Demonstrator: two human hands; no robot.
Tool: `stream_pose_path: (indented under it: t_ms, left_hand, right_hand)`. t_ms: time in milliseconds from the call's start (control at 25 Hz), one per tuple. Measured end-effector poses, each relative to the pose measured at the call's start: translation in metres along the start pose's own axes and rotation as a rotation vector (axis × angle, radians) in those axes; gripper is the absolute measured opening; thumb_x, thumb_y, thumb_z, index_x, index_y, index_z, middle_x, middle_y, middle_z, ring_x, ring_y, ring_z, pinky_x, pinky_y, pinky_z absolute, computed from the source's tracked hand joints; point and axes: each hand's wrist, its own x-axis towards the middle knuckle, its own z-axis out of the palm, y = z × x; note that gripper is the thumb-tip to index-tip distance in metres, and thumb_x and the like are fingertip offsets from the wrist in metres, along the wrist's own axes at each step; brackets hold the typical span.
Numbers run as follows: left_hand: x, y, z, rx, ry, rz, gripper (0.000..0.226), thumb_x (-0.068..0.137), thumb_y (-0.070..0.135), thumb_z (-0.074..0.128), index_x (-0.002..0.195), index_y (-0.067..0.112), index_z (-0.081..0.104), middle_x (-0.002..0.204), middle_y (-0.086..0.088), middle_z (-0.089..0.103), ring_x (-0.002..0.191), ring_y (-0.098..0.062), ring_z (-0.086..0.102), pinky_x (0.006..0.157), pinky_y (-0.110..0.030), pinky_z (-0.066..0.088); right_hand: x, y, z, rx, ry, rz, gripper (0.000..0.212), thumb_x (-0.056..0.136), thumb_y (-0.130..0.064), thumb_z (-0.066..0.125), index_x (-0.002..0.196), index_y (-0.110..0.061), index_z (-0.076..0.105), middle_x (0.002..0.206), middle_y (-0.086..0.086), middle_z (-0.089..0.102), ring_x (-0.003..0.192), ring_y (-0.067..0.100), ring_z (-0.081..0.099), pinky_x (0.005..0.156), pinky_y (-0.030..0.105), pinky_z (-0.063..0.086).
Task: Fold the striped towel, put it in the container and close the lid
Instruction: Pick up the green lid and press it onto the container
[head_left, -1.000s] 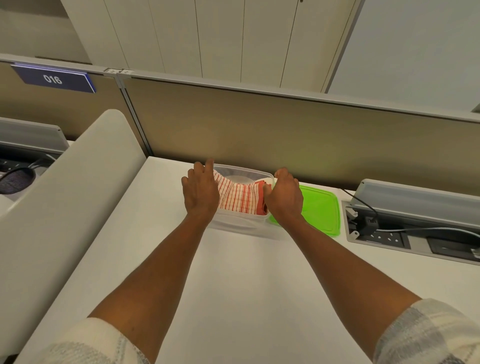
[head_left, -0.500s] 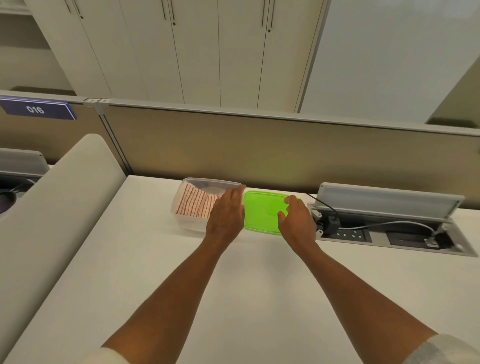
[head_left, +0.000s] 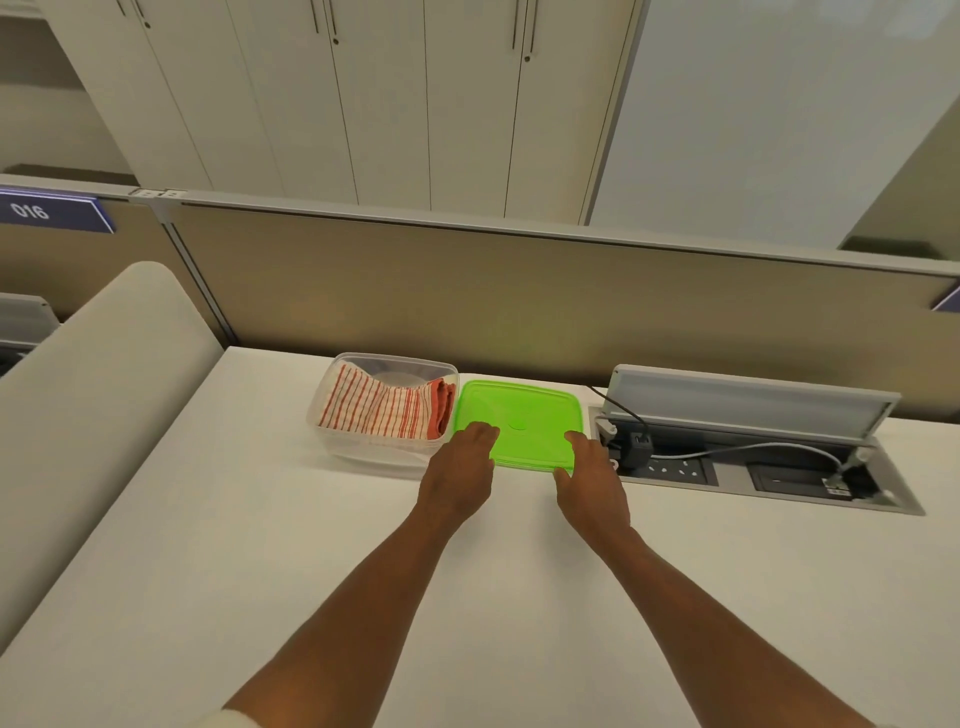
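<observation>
The folded red-and-white striped towel (head_left: 382, 410) lies inside the clear plastic container (head_left: 363, 454) at the back of the white desk. Just to the right of the container, the green lid (head_left: 524, 421) lies flat on the desk. My left hand (head_left: 460, 467) rests on the lid's near left corner with its fingers curled over the edge. At the near right corner my right hand (head_left: 589, 478) has its thumb on top of the lid and its fingers at the front edge.
An open cable box (head_left: 753, 462) with sockets, a plug and wires is sunk into the desk right of the lid. A beige partition (head_left: 519, 296) runs along the back. A padded divider (head_left: 93, 389) borders the desk on the left.
Both hands have left the container and moved right to the green lid. The towel stays in the container. The camera has tilted up and to the right.
</observation>
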Motion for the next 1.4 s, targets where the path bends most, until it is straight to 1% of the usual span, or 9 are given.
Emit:
stream_pose_path:
  t_ms: [160,320,560,720,880,1000,1200,1320,1400]
  left_hand:
    - [0.003,-0.007,0.014,0.168,-0.076,0.04,0.055,0.09,0.003,0.05,0.143,0.018,0.041,0.142,-0.003,0.048,0.12,-0.026,0.05,0.089,-0.041,0.049]
    - [0.008,-0.011,0.02,0.269,-0.046,0.045,0.056,0.087,-0.003,0.049,0.139,0.016,0.045,0.133,-0.006,0.054,0.116,-0.028,0.052,0.084,-0.041,0.047]
    - [0.012,-0.011,0.026,0.334,-0.049,-0.01,0.029,0.094,0.004,0.048,0.12,0.013,0.054,0.112,-0.006,0.058,0.098,-0.026,0.057,0.073,-0.038,0.048]
    - [0.012,-0.008,0.028,0.364,-0.049,-0.02,0.026,0.092,0.0,0.046,0.114,0.011,0.055,0.105,-0.008,0.058,0.089,-0.028,0.059,0.064,-0.038,0.045]
    - [0.016,-0.006,0.029,0.394,-0.053,-0.009,0.026,0.093,-0.003,0.043,0.114,0.009,0.053,0.106,-0.009,0.057,0.088,-0.029,0.06,0.062,-0.037,0.046]
    - [0.015,-0.007,0.031,0.402,-0.043,0.006,0.027,0.092,-0.004,0.043,0.115,0.008,0.052,0.107,-0.01,0.056,0.087,-0.029,0.059,0.062,-0.038,0.047]
    - [0.009,-0.001,0.028,0.446,-0.003,0.044,0.025,0.09,-0.002,0.044,0.109,0.01,0.054,0.099,-0.008,0.057,0.075,-0.028,0.058,0.054,-0.034,0.036]
    - [0.004,0.006,0.019,0.458,0.021,0.057,0.021,0.086,0.0,0.051,0.102,0.011,0.056,0.093,-0.006,0.058,0.064,-0.025,0.057,0.049,-0.031,0.031]
    - [-0.001,0.012,0.012,0.447,0.032,0.064,0.019,0.085,0.001,0.052,0.101,0.012,0.055,0.091,-0.005,0.058,0.061,-0.025,0.056,0.048,-0.031,0.031]
  right_hand:
    - [0.006,0.014,0.004,-0.006,-0.028,-0.03,0.052,0.087,-0.009,0.064,0.137,-0.015,0.05,0.137,0.012,0.048,0.118,0.034,0.051,0.097,0.044,0.046]
    - [0.014,0.026,0.009,-0.075,-0.08,-0.038,0.044,0.086,-0.005,0.064,0.129,-0.016,0.059,0.14,0.011,0.046,0.118,0.032,0.052,0.096,0.039,0.047]
    - [0.018,0.033,0.017,-0.078,-0.067,-0.032,0.035,0.084,0.002,0.062,0.116,-0.009,0.064,0.135,0.014,0.048,0.115,0.035,0.051,0.092,0.04,0.049]
    - [0.023,0.035,0.016,-0.072,-0.052,-0.026,0.03,0.085,0.002,0.059,0.113,-0.006,0.064,0.128,0.016,0.051,0.114,0.035,0.05,0.092,0.04,0.048]
    - [0.026,0.036,0.016,-0.055,-0.037,-0.015,0.02,0.087,0.002,0.056,0.104,-0.004,0.065,0.112,0.018,0.055,0.103,0.035,0.051,0.084,0.039,0.047]
    - [0.028,0.036,0.016,-0.056,-0.033,0.006,0.015,0.087,0.001,0.057,0.1,-0.005,0.063,0.106,0.018,0.055,0.097,0.035,0.053,0.077,0.037,0.046]
    - [0.021,0.04,0.005,0.018,-0.003,0.024,0.013,0.085,-0.002,0.059,0.092,-0.013,0.059,0.102,0.011,0.053,0.086,0.032,0.055,0.07,0.036,0.046]
    - [0.013,0.041,-0.006,0.086,0.026,0.002,0.016,0.085,-0.002,0.06,0.082,-0.018,0.055,0.094,0.003,0.053,0.08,0.024,0.054,0.063,0.03,0.039]
    - [0.008,0.039,-0.015,0.17,0.051,0.035,0.02,0.085,-0.004,0.059,0.079,-0.022,0.053,0.091,-0.004,0.052,0.074,0.012,0.052,0.059,0.025,0.035]
